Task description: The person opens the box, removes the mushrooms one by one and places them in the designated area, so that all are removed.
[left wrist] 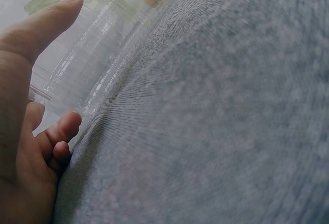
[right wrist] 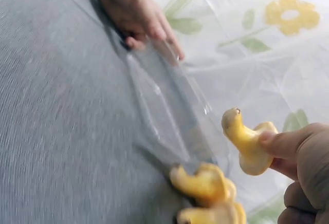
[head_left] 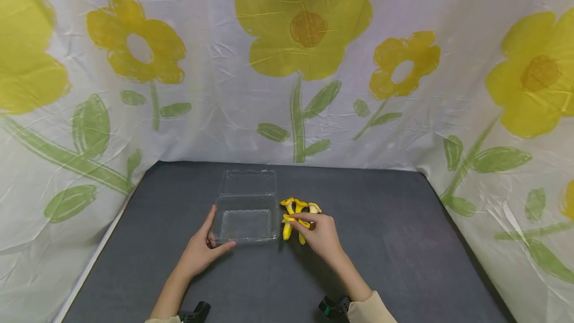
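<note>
A clear plastic clamshell box [head_left: 245, 241] stands with its lid raised toward the back. My left hand [head_left: 199, 250] holds its near left corner, thumb along the front and fingers at the left side. To the right of the box, my right hand [head_left: 322, 237] pinches a yellow chanterelle-like mushroom [right wrist: 248, 147] between thumb and fingers, above the table. Below it in the right wrist view lie more yellow mushrooms [right wrist: 203, 184]. From the head, several others [head_left: 300, 205] show behind the right fingers, partly covered by that hand. Inside the box I see no mushroom.
A dark grey cloth [head_left: 385, 233] covers the table. White curtains printed with yellow flowers [head_left: 309, 29] hang behind and at both sides. A dark band with a device [head_left: 335, 307] sits at the right wrist, and a similar one [head_left: 196, 312] at the left.
</note>
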### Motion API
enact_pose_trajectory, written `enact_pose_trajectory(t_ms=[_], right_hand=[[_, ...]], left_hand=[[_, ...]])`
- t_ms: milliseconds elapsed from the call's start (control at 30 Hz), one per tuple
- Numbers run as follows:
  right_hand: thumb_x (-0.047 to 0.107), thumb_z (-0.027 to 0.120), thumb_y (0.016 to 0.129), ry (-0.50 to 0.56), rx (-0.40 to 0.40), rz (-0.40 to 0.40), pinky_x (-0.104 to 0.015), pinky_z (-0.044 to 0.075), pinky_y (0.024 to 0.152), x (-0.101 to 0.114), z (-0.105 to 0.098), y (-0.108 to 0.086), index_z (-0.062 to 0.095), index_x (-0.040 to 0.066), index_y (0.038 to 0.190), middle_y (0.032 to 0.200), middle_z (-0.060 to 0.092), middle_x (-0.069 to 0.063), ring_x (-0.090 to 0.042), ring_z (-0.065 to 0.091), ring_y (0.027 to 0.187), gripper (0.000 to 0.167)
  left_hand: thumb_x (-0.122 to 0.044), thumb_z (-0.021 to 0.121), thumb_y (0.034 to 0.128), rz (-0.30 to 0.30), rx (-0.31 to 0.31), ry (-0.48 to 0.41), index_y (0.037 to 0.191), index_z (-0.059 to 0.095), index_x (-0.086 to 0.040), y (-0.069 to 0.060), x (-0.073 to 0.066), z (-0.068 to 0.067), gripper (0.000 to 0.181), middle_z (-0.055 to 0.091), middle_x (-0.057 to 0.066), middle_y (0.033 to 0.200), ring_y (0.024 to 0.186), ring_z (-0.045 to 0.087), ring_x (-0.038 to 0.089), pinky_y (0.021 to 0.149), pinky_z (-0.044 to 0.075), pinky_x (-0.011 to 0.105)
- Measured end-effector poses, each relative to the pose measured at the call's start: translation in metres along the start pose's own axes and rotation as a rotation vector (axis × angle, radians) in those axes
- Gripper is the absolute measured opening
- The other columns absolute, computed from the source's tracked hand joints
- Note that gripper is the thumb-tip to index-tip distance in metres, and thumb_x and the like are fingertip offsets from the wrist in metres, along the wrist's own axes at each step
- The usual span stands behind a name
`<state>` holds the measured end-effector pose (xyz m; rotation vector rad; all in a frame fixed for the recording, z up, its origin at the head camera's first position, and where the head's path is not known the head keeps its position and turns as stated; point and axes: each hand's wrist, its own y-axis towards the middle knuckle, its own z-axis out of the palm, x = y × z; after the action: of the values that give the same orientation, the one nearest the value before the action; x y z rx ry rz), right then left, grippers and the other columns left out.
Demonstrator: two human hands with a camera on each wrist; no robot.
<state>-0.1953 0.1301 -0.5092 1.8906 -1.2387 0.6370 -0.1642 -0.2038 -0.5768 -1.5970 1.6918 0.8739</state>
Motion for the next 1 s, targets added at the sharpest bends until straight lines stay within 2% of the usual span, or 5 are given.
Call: enact_pose_trajectory(t_ms=[33,300,467,700,1000], right_hand=[[0.017,0.085,0.092,-0.004,-0.007,0.004,-0.02,0.027,0.042,-0.003,-0.003,-0.002,0.086,0.014,0.108,0.08,0.078,-0.001,0.005,0.021,0.04,0.016],[0.017,0.084,0.093,-0.056,-0.093,0.044,-0.019,0.025,0.039,-0.029,-0.031,-0.014,0.086,0.017,0.107,0.083,0.078,0.0,0.007,0.016,0.038,0.015],[0.019,0.084,0.093,-0.028,-0.092,0.066,-0.018,0.023,0.038,-0.05,-0.042,-0.024,0.086,0.018,0.109,0.077,0.076,-0.005,0.007,0.016,0.036,0.016],[0.019,0.082,0.095,0.044,-0.042,0.144,-0.019,0.024,0.038,-0.073,-0.042,-0.038,0.086,0.021,0.11,0.082,0.078,-0.005,0.006,0.021,0.033,0.016],[0.02,0.082,0.094,0.013,-0.035,0.147,-0.021,0.027,0.039,-0.083,-0.033,-0.035,0.086,0.023,0.111,0.097,0.081,-0.001,0.005,0.021,0.034,0.017]], left_hand=[[-0.041,0.091,0.0853,0.0,0.001,-0.002,0.173,0.008,-0.02,0.0,0.0,0.0,0.123,0.05,0.001,0.08,0.07,0.045,0.014,0.067,0.04,0.029],[-0.039,0.091,0.0852,0.004,0.002,-0.003,0.173,0.009,-0.018,-0.001,-0.001,0.0,0.122,0.05,0.001,0.081,0.07,0.045,0.014,0.068,0.041,0.029],[-0.04,0.091,0.085,-0.001,0.0,-0.003,0.173,0.009,-0.018,-0.001,-0.002,0.0,0.122,0.05,0.001,0.081,0.071,0.045,0.014,0.068,0.041,0.029],[-0.041,0.091,0.0852,0.002,0.002,0.0,0.173,0.008,-0.019,0.0,-0.001,0.0,0.123,0.05,0.001,0.081,0.071,0.045,0.014,0.068,0.041,0.029],[-0.04,0.091,0.0851,0.002,-0.001,0.001,0.173,0.009,-0.019,-0.001,-0.002,0.001,0.122,0.05,0.001,0.08,0.07,0.044,0.013,0.068,0.041,0.029]])
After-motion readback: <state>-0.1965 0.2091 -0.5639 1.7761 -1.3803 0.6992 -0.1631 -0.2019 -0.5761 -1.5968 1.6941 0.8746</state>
